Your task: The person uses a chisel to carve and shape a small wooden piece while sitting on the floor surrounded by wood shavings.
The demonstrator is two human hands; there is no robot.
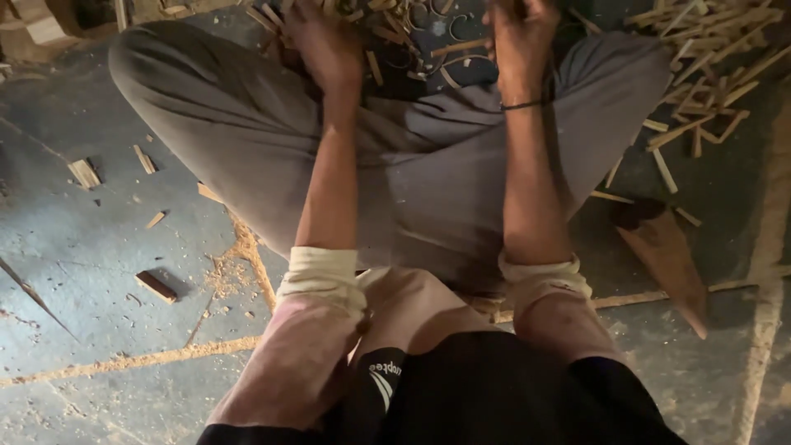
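posture: person sits cross-legged on the floor, grey trousers, pink sleeves pushed up, both arms stretched fwd over the lap.
left hand: fingers curled down into the pile of wood strips betw. the knees; seems closed round some pieces but exact grip hidden, can't tell how tight.
right hand: raised at top edge of view, fingers bunched as if pinching a thin strip; partly cut off, so what it has hold of isn't certain. Black band on wrist.
work pieces: thin pale strips + curled shavings heaped at the feet, more scattered to the right.
floor bits: small wood offcuts left, sawdust lines, a flat wedge-shaped wooden board by right knee.
doing it well (my view): keep both hands close over the heap, take one strip at a time, steady elbows on the knees, mind splinters; light is dim, so go by feel.
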